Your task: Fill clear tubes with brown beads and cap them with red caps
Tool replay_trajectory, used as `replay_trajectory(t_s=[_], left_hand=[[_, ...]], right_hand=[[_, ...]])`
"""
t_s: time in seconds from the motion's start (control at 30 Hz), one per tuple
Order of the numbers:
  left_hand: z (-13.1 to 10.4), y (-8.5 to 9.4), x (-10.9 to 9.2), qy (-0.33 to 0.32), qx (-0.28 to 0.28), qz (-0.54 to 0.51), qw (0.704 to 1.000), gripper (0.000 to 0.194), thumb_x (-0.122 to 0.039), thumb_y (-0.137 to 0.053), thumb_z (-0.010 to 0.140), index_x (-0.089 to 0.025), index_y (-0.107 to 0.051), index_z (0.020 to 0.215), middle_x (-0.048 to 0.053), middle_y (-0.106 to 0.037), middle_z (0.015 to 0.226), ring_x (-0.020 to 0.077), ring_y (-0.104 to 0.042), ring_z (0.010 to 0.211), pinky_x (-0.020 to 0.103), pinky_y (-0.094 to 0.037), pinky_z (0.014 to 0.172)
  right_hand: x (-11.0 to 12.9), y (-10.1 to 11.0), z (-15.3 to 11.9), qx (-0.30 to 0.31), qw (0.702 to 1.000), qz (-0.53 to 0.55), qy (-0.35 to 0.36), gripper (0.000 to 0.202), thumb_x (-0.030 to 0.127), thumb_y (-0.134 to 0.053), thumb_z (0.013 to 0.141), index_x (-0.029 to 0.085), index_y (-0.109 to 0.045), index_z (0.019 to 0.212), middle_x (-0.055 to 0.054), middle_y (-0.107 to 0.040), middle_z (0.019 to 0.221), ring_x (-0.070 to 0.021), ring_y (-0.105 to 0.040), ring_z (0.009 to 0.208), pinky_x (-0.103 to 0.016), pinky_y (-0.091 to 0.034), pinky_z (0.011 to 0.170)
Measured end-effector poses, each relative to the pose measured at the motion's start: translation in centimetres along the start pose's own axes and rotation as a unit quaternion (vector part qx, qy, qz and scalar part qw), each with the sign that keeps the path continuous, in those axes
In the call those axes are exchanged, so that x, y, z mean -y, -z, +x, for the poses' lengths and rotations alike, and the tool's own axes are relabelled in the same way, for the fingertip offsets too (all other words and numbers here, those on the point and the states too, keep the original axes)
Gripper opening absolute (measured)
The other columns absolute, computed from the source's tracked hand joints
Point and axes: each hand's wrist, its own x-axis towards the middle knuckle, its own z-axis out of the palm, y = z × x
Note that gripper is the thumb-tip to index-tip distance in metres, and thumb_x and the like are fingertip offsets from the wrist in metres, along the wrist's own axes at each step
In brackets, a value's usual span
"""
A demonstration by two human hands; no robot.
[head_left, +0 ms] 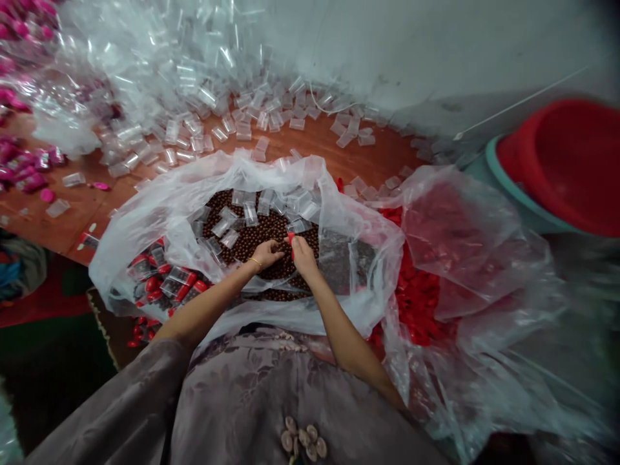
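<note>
My right hand point(304, 255) is closed on a small red cap point(291, 238), held up between thumb and fingers. Just left of it, my left hand point(268, 254) hovers low over a heap of small brown balls point(268, 230), fingers curled together; whatever they hold is too small to make out. The balls lie inside a large opened clear plastic bag point(169, 184) with its edge rolled back. Several clear plastic containers point(250, 214) rest on top of the balls, beyond my hands.
Filled containers with red caps point(178, 282) pile up at the left. Loose red caps point(419, 303) lie right, partly under clear plastic sheeting point(494, 258). More clear containers point(245, 129) cover the table's point(320, 145) back. Pink pieces point(29, 171) sit far left; a red basin point(576, 168) stands right.
</note>
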Motion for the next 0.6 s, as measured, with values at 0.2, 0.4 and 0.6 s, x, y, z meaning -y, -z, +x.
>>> replay_trajectory(t_s=[0.2, 0.4, 0.6], left_hand=[[-1.7, 0.3, 0.6, -0.136, 0.008, -0.385, 0.913, 0.035, -0.021, -0.068, 0.063, -0.01, -0.056, 0.094, 0.004, -0.063, 0.093, 0.011, -0.057, 0.084, 0.026, -0.042, 0.085], [-2.4, 1.5, -0.2, -0.176, 0.043, -0.485, 0.856, 0.04, -0.032, -0.076, 0.057, -0.012, -0.06, 0.088, 0.004, -0.063, 0.089, 0.0135, -0.056, 0.084, 0.029, -0.039, 0.085], [-2.6, 1.6, -0.5, -0.153, 0.089, -0.585, 0.792, 0.044, -0.035, -0.078, 0.055, -0.013, -0.058, 0.087, 0.001, -0.062, 0.084, 0.0103, -0.056, 0.076, 0.028, -0.041, 0.078]], right_hand=[[1.5, 2.6, -2.4, -0.063, 0.98, 0.179, 0.052, 0.047, 0.05, -0.025, 0.088, 0.019, -0.057, 0.101, -0.007, -0.064, 0.102, -0.0157, -0.057, 0.098, -0.033, -0.042, 0.09], [1.9, 4.0, -4.4, -0.06, 0.992, 0.103, 0.048, 0.044, 0.051, -0.037, 0.084, 0.017, -0.054, 0.108, 0.0, -0.059, 0.072, -0.0113, -0.053, 0.057, -0.026, -0.045, 0.059], [1.8, 3.6, -5.0, -0.085, 0.993, 0.058, 0.057, 0.045, 0.049, -0.033, 0.086, 0.015, -0.057, 0.104, 0.0, -0.053, 0.066, -0.011, -0.049, 0.057, -0.024, -0.041, 0.055]])
